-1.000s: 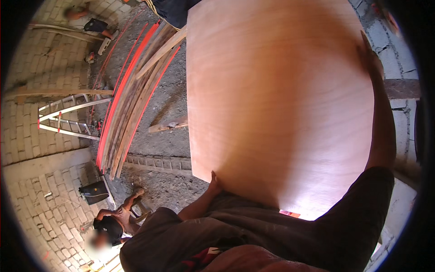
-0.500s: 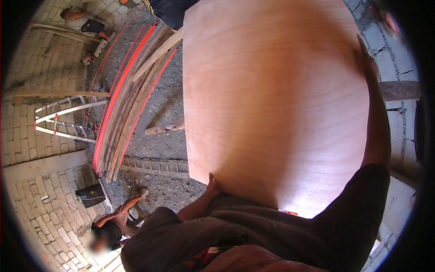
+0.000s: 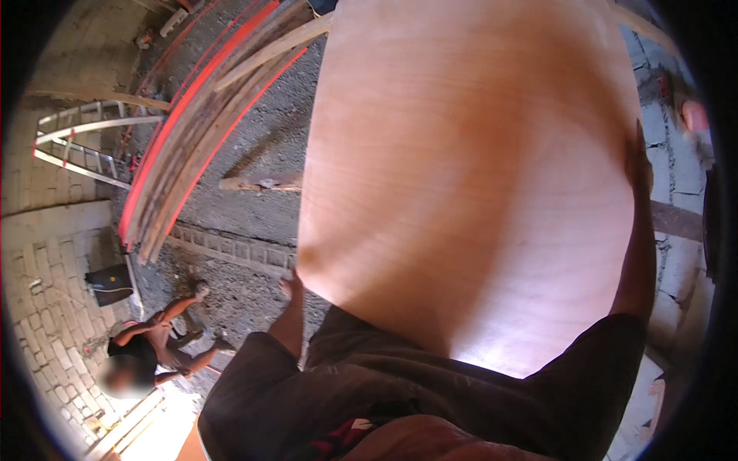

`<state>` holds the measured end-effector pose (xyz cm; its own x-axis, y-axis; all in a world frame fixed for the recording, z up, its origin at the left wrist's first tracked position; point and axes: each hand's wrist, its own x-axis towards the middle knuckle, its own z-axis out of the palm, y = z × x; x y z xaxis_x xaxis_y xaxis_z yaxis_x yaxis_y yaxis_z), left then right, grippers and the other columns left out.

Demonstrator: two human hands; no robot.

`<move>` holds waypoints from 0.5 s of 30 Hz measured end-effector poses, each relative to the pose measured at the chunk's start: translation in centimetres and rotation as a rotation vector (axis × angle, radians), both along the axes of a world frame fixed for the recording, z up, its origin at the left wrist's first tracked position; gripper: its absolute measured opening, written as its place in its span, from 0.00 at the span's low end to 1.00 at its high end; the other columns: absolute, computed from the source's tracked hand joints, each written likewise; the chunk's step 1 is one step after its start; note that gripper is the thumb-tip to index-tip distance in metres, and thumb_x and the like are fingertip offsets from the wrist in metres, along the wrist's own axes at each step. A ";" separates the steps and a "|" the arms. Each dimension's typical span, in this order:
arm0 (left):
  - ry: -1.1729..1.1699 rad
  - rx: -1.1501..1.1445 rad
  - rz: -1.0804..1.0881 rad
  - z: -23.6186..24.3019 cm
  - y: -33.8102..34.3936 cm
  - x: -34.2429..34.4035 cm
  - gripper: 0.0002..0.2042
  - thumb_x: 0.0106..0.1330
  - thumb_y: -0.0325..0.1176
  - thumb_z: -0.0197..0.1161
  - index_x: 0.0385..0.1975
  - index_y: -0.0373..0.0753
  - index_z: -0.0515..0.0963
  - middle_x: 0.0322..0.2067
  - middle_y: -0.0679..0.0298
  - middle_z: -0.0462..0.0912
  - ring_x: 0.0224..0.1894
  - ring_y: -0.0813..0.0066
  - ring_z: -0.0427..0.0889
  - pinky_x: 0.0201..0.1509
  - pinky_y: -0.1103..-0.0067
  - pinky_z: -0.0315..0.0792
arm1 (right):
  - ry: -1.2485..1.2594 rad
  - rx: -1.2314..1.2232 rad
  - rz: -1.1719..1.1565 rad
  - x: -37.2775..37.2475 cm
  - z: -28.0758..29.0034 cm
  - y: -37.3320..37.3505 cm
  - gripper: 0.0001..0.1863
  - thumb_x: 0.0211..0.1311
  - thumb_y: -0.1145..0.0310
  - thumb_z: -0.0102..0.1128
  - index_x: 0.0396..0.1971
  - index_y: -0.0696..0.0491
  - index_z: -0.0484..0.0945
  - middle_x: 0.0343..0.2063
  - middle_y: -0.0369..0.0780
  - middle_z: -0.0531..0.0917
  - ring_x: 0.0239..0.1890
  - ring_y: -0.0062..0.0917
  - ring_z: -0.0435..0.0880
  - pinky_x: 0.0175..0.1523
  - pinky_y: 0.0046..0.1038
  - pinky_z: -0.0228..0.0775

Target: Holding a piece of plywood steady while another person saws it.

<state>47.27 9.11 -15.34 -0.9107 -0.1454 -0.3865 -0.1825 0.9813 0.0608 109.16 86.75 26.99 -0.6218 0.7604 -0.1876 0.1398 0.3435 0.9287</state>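
A large, smooth sheet of plywood (image 3: 461,154) fills the space in front of me, its near edge against my shirt. My left hand (image 3: 291,285) grips the sheet's near left corner, with its fingers partly hidden by the board. On the right, my right hand (image 3: 639,165) is closed round the long side edge, arm stretched forward; its fingers show only as a dark shape. Shadow darkens the middle of the board, and bright light falls on its near edge.
Long planks (image 3: 207,138) and red metal bars (image 3: 173,115) lie left of the sheet. Beyond them leans an aluminium stepladder (image 3: 96,127). A ladder-like frame (image 3: 231,247) rests on gravel. At lower left sits another person (image 3: 157,338). Block wall (image 3: 665,184) stands close at right.
My left hand has shifted from the near edge to the sheet's left corner. The view has turned, so the planks, stepladder and seated person appear farther left. My right hand stays on the side edge.
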 end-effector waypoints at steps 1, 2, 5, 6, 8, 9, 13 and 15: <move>-0.103 0.060 -0.061 -1.1 -0.2 -2.0 0.46 0.56 0.73 0.47 0.57 0.32 0.67 0.53 0.39 0.69 0.54 0.40 0.71 0.59 0.54 0.64 | 0.399 -0.214 0.050 0.2 -0.1 0.0 0.27 0.71 0.64 0.36 0.68 0.54 0.54 0.69 0.42 0.55 0.71 0.43 0.48 0.74 0.50 0.26; -0.260 0.178 -0.130 -2.3 0.1 -3.9 0.46 0.57 0.73 0.45 0.58 0.32 0.67 0.54 0.39 0.69 0.56 0.43 0.70 0.60 0.57 0.65 | 0.797 -0.431 0.097 0.5 -0.1 0.0 0.27 0.71 0.63 0.35 0.68 0.55 0.54 0.69 0.43 0.55 0.71 0.45 0.48 0.75 0.47 0.27; -0.583 0.449 -0.018 -5.4 1.0 -5.7 0.42 0.64 0.69 0.38 0.61 0.33 0.66 0.52 0.41 0.75 0.56 0.52 0.75 0.57 0.64 0.70 | 1.099 -0.507 -0.187 0.7 0.0 0.1 0.29 0.72 0.62 0.37 0.69 0.56 0.50 0.70 0.44 0.52 0.71 0.43 0.50 0.75 0.42 0.33; -0.554 0.567 -0.039 -6.3 1.8 -5.3 0.45 0.62 0.72 0.34 0.53 0.31 0.72 0.42 0.45 0.79 0.45 0.55 0.78 0.46 0.62 0.70 | 1.104 -0.529 -0.202 0.6 0.2 0.2 0.29 0.72 0.62 0.38 0.69 0.56 0.49 0.70 0.44 0.52 0.71 0.41 0.50 0.75 0.41 0.35; -0.457 0.677 -0.013 -7.1 2.8 -4.3 0.49 0.59 0.76 0.31 0.45 0.29 0.78 0.31 0.49 0.83 0.33 0.58 0.81 0.35 0.60 0.71 | 1.020 -0.227 -0.117 0.0 0.6 0.0 0.31 0.70 0.56 0.42 0.69 0.37 0.44 0.65 0.41 0.63 0.52 0.48 0.72 0.53 0.46 0.64; -0.470 0.345 -0.231 -7.0 3.1 -4.0 0.46 0.63 0.72 0.31 0.51 0.30 0.74 0.38 0.50 0.82 0.36 0.55 0.81 0.38 0.62 0.72 | 0.988 -0.127 -0.090 -0.4 0.8 -0.2 0.32 0.70 0.54 0.44 0.70 0.30 0.43 0.63 0.40 0.67 0.45 0.50 0.79 0.46 0.47 0.74; -0.501 0.100 -0.446 -4.4 3.7 -4.2 0.44 0.63 0.71 0.36 0.53 0.28 0.72 0.39 0.41 0.81 0.46 0.45 0.79 0.48 0.61 0.72 | 0.994 -0.267 -0.153 -2.7 2.0 -1.8 0.32 0.70 0.57 0.43 0.70 0.40 0.44 0.66 0.43 0.61 0.57 0.44 0.68 0.58 0.41 0.63; -0.512 0.134 -0.372 -3.0 3.8 -4.6 0.45 0.61 0.73 0.35 0.48 0.28 0.75 0.40 0.40 0.81 0.47 0.45 0.79 0.49 0.61 0.71 | 1.039 -0.248 -0.426 -3.6 2.3 -3.1 0.31 0.71 0.59 0.41 0.70 0.48 0.45 0.69 0.45 0.55 0.69 0.39 0.56 0.70 0.33 0.53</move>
<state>42.65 12.88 -18.34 -0.5868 0.2241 -0.7781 0.1300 0.9746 0.1826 105.53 83.64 29.34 -0.2656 0.9598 0.0912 0.9472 0.2421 0.2102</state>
